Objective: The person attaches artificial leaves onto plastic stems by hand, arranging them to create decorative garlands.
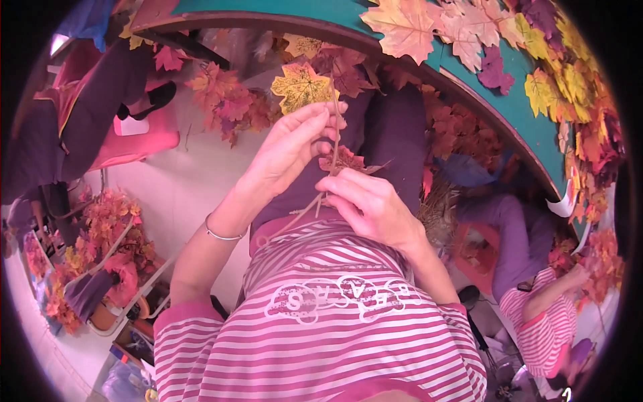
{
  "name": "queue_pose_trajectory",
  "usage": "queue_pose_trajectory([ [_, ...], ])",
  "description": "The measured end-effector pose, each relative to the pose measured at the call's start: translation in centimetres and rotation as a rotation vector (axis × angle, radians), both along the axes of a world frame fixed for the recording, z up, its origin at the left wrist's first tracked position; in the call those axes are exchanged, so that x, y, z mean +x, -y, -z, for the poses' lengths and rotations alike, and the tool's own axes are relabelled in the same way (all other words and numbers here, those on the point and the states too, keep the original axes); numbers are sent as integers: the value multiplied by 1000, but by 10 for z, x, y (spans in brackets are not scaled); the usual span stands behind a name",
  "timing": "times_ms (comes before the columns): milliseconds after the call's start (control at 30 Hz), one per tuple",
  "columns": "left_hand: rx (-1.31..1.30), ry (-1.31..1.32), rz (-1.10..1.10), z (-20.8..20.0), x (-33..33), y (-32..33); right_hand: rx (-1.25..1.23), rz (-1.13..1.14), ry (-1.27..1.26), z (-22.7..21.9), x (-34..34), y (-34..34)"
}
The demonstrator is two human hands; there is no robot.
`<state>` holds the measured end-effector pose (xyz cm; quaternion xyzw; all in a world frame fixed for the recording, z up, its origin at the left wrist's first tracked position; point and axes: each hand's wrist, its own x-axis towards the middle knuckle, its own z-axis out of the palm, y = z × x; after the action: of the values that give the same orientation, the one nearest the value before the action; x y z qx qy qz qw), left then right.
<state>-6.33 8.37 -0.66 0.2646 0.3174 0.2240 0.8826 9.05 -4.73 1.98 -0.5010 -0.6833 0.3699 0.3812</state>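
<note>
In front of my lap, a thin brown stem [335,137] of an artificial maple leaf branch stands nearly upright between my hands. My left hand [284,147] is closed, its thumb and fingers pinching the stem's upper part beside a yellow maple leaf [300,88]. Lower down, my right hand [370,204] grips the stem's base with bent fingers. A small red leaf [345,159] sits just above the right hand's knuckles. Pale stem ends [295,221] stick out below the right hand toward my striped shirt. The right fingertips are partly hidden.
A green table [462,94] curves across the far side, with pink, yellow and purple leaves [402,30] along it. Leaf bunches [100,248] lie at left near a pink stool [140,137]. Another person in a striped shirt [546,315] handles orange leaves at right.
</note>
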Motion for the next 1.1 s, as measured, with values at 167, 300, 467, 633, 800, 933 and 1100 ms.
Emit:
queue_pose_trajectory([
  [167, 85, -14, -27, 10, 1, 2, 25, 16, 87, -7, 2, 4],
  [300, 172, -98, -71, 0, 4, 9, -204, 488, -80, -21, 16, 1],
  [467, 329, -148, -119, -12, 17, 19, -10, 565, -82, -10, 11, -16],
  [633, 356, -182, -200, -15, 27, 27, 25, 605, -84, 0, 4, -20],
  [800, 376, -200, -259, -18, 29, 29, 62, 700, -197, 0, -1, -23],
  [933, 365, -192, -280, -17, 28, 29, 44, 694, -212, 0, -2, -23],
  [1100, 391, -165, -283, -18, 28, 32, 43, 731, -185, 2, -4, -23],
])
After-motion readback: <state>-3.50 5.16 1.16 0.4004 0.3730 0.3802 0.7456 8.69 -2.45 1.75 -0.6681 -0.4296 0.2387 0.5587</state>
